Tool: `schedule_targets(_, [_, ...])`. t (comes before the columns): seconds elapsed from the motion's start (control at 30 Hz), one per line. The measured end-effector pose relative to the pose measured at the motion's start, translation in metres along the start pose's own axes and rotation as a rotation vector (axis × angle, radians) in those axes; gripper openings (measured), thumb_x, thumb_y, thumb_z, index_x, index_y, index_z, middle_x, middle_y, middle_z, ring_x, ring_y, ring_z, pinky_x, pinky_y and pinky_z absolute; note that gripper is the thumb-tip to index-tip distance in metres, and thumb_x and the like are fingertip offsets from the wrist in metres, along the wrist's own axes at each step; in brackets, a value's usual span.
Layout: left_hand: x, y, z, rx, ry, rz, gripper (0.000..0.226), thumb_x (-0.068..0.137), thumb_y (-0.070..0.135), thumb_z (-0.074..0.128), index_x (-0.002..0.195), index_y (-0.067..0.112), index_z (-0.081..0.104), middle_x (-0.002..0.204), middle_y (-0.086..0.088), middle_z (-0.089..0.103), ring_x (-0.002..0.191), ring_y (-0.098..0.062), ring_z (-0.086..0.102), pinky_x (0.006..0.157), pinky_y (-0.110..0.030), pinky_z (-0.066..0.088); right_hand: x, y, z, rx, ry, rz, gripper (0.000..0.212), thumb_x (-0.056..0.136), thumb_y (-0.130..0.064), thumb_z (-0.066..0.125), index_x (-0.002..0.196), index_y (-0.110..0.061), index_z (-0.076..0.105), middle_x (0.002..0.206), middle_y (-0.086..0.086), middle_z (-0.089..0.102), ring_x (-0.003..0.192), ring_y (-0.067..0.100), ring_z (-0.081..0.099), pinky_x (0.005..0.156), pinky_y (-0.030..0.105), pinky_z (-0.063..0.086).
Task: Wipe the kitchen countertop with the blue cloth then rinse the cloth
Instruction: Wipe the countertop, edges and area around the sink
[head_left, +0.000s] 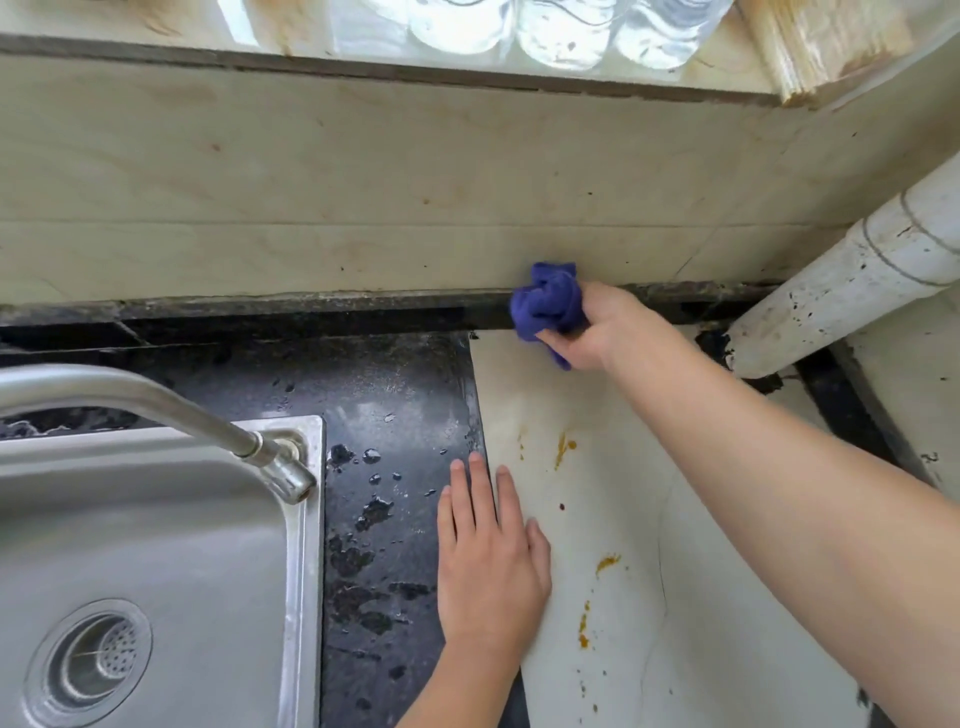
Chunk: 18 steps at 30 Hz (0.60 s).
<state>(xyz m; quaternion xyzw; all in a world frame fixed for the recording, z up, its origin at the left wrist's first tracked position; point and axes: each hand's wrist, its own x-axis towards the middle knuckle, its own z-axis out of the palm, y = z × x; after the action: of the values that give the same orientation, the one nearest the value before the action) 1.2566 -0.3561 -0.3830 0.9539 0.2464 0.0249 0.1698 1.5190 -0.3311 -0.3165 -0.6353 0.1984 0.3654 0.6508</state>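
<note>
- The blue cloth (548, 304) is bunched into a wad at the far edge of the countertop, pressed where the white surface meets the dark ledge under the wall tiles (363, 208).
- The right hand (592, 327) has its fingers curled tight around the cloth, the arm stretched well out over the counter.
- The left hand (491, 556) lies flat and open, palm down and holding nothing, straddling the seam between the white panel (623, 519) and the black stone countertop (395, 405).
- On the white panel there are orange-yellow smears (563, 447) between the two hands and nearer the front edge (turmeric-coloured, though I can't tell what it is).
- The black stone is wet, with water drops (371, 457) and patches beside the steel sink (156, 519).
- A chrome tap (156, 400) arches over the sink from its back corner; the drain strainer (91, 657) sits in the basin.
- A white pipe (852, 280), chipped and grimy, rises at a slant from the far right corner.
</note>
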Motion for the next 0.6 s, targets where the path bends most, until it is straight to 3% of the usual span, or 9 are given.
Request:
schedule_targets(0.07, [0.0, 0.0, 0.001, 0.009, 0.002, -0.001, 0.057, 0.09, 0.034, 0.037, 0.135, 0.002, 0.052, 0.147, -0.023, 0.04, 0.138, -0.039, 0.036, 0.111, -0.048, 0.024, 0.003, -0.02, -0.044, 0.05, 0.042, 0.019, 0.018, 0.092, -0.013, 0.048, 0.076, -0.018, 0.042, 0.064, 0.002, 0.052, 0.052, 0.015, 0.051, 0.036, 0.014, 0.038])
schedule_targets(0.13, [0.001, 0.0, 0.002, 0.027, -0.003, -0.001, 0.058, 0.091, 0.034, 0.037, 0.136, 0.002, 0.051, 0.148, -0.023, 0.039, 0.139, -0.039, 0.034, 0.111, -0.048, 0.024, 0.006, -0.035, -0.077, 0.003, 0.152, -0.051, 0.021, 0.089, -0.007, 0.042, 0.082, -0.024, 0.031, 0.048, -0.005, 0.048, 0.037, 0.009, 0.046, 0.032, 0.015, 0.032])
schedule_targets(0.2, [0.001, 0.0, 0.003, 0.04, -0.006, -0.001, 0.058, 0.09, 0.034, 0.037, 0.136, 0.001, 0.051, 0.148, -0.024, 0.039, 0.138, -0.04, 0.034, 0.112, -0.049, 0.023, 0.014, -0.027, -0.088, -0.172, 0.485, -0.238, 0.015, 0.091, -0.015, 0.047, 0.104, -0.022, 0.042, 0.075, -0.005, 0.061, 0.061, 0.009, 0.059, 0.056, 0.018, 0.043])
schedule_targets(0.23, [0.002, 0.0, 0.003, 0.044, -0.006, -0.002, 0.058, 0.09, 0.034, 0.037, 0.136, 0.002, 0.051, 0.148, -0.024, 0.039, 0.138, -0.04, 0.034, 0.112, -0.049, 0.023, 0.016, -0.013, -0.087, -0.294, 0.63, -0.318, 0.032, 0.09, -0.022, 0.051, 0.12, -0.016, 0.046, 0.1, 0.0, 0.061, 0.086, 0.017, 0.062, 0.071, 0.025, 0.046])
schedule_targets(0.3, [0.002, 0.0, 0.003, 0.051, 0.003, 0.002, 0.058, 0.09, 0.034, 0.037, 0.135, 0.002, 0.052, 0.147, -0.023, 0.04, 0.138, -0.04, 0.035, 0.112, -0.048, 0.023, 0.014, 0.026, -0.082, -0.745, 0.724, -0.45, 0.058, 0.09, -0.022, 0.05, 0.143, -0.008, 0.033, 0.138, 0.013, 0.045, 0.122, 0.032, 0.047, 0.098, 0.036, 0.039])
schedule_targets(0.37, [0.002, -0.001, 0.005, 0.058, 0.015, 0.005, 0.058, 0.089, 0.034, 0.038, 0.135, 0.002, 0.052, 0.147, -0.023, 0.04, 0.138, -0.04, 0.035, 0.111, -0.049, 0.024, 0.002, 0.064, -0.074, -1.065, 0.631, -0.729, 0.052, 0.089, -0.009, 0.047, 0.14, -0.005, 0.039, 0.136, 0.019, 0.044, 0.122, 0.037, 0.043, 0.1, 0.039, 0.037])
schedule_targets(0.43, [0.002, -0.001, 0.005, 0.068, 0.018, 0.004, 0.058, 0.089, 0.034, 0.038, 0.135, 0.002, 0.051, 0.147, -0.023, 0.039, 0.138, -0.04, 0.035, 0.111, -0.049, 0.025, -0.021, 0.09, -0.073, -1.25, 0.396, -0.926, 0.047, 0.082, -0.005, 0.042, 0.128, -0.007, 0.054, 0.126, 0.016, 0.052, 0.114, 0.034, 0.047, 0.093, 0.037, 0.04])
schedule_targets(0.53, [0.001, 0.0, 0.004, 0.062, 0.017, 0.003, 0.058, 0.089, 0.034, 0.038, 0.135, 0.001, 0.052, 0.147, -0.023, 0.039, 0.137, -0.04, 0.035, 0.11, -0.049, 0.026, -0.055, 0.111, -0.101, -1.362, -0.005, -1.025, 0.048, 0.073, -0.004, 0.042, 0.114, -0.011, 0.066, 0.13, 0.011, 0.056, 0.121, 0.027, 0.047, 0.102, 0.031, 0.037])
schedule_targets(0.6, [0.001, 0.0, 0.004, 0.061, 0.019, 0.001, 0.059, 0.089, 0.035, 0.037, 0.135, 0.001, 0.052, 0.148, -0.023, 0.039, 0.138, -0.04, 0.035, 0.11, -0.049, 0.026, -0.074, 0.105, -0.131, -1.378, -0.14, -1.018, 0.045, 0.07, -0.007, 0.041, 0.101, -0.014, 0.072, 0.126, 0.008, 0.061, 0.12, 0.021, 0.048, 0.105, 0.023, 0.032])
